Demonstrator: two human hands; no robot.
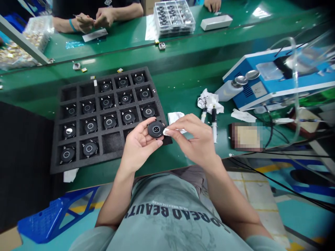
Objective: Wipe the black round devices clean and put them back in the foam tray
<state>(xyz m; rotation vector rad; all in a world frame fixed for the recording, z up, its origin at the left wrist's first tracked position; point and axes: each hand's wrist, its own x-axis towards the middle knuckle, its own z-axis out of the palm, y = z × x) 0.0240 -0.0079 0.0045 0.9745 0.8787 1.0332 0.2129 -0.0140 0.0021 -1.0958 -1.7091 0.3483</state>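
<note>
My left hand (142,141) is closed around the edge of a round black watch case (156,129), its sensor back facing up. My right hand (192,137) pinches a small white wipe (165,131), which touches the right rim of the case. Left of my hands lies a black foam tray (112,143) with square compartments. Many of them hold similar watch cases, such as one at the front (90,148). Part of the tray's near right corner is hidden behind my left hand and the case.
Right of the tray lie crumpled tissue (209,99), two syringes (214,125) and a folded white tissue (176,118). Further right stand a white pump bottle (229,90) and a blue machine (282,75) with tubing. Across the bench, a co-worker's hands (94,21) work near a clear parts box (174,19).
</note>
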